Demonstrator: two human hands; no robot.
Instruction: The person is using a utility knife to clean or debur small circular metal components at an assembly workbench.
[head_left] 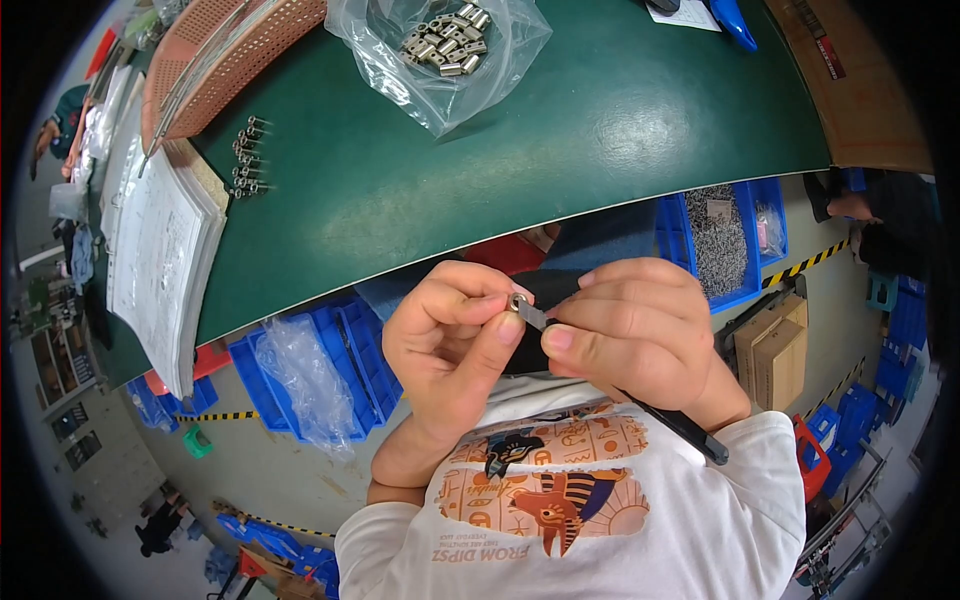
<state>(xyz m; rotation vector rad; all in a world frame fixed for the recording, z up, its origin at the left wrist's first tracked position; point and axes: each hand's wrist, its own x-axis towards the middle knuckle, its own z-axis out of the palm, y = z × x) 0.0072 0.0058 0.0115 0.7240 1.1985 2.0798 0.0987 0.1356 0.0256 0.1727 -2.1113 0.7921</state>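
Close to my chest, in front of the table edge, my two hands meet. My left hand [445, 335] pinches a small shiny metal cylindrical part [517, 301] between thumb and fingertips. A utility knife with a black handle [688, 432] is gripped in my right hand [640, 325], its handle end sticking out below the palm. The knife's short grey blade [532, 316] touches, or nearly touches, the rim of the metal part. Fingers hide much of the part. Similar small metal parts [450, 40] lie in a clear plastic bag [400, 85] on the green table [560, 130].
A group of small screw-like metal pieces [247, 160] lies at the table's left, near an orange perforated basket [215, 70] and a paper stack [160, 250]. Blue bins [320, 370] stand below the edge. Another blue bin [718, 245] holds many small metal pieces. A cardboard box [770, 350] stands right.
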